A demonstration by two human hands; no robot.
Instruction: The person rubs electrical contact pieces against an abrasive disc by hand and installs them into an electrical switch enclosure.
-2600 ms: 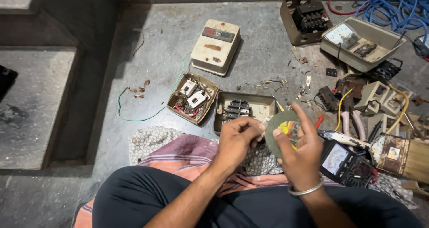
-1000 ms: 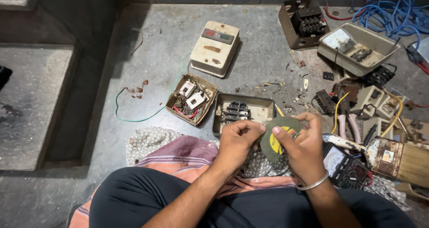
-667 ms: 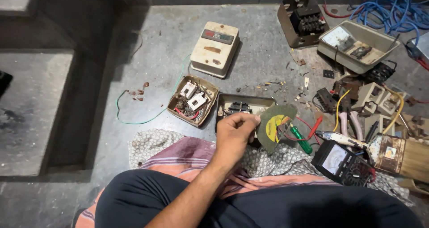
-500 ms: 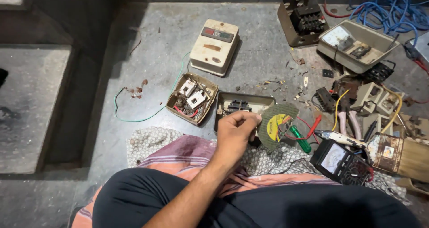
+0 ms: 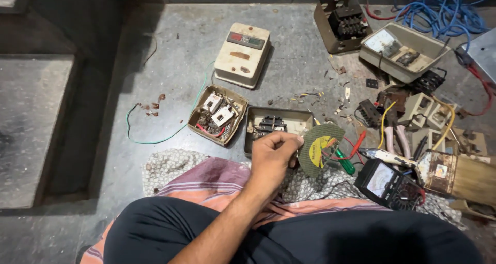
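Fingers of the left hand [image 5: 272, 153] are pinching the near edge of a round grey-green abrasive disc with a yellow centre label [image 5: 319, 148], the hand closed around the rim so that the disc is standing tilted just to its right, over the patterned cloth [image 5: 165, 166]. The right hand is not showing in the view, so I cannot tell what it is doing. Just beyond the knuckles an open grey metal switch box [image 5: 279, 125] is lying, and further left of it a smaller tan box with white parts and red wires [image 5: 215, 114]. A green-handled screwdriver [image 5: 343, 162] is resting just right of the disc, with a black analogue meter [image 5: 386, 182] nearer the lap. Holding such a thin disc well seems to be calling for a light grip at the rim only, keeping fingertips off the gritty face and the disc clear of the loose wires close by.
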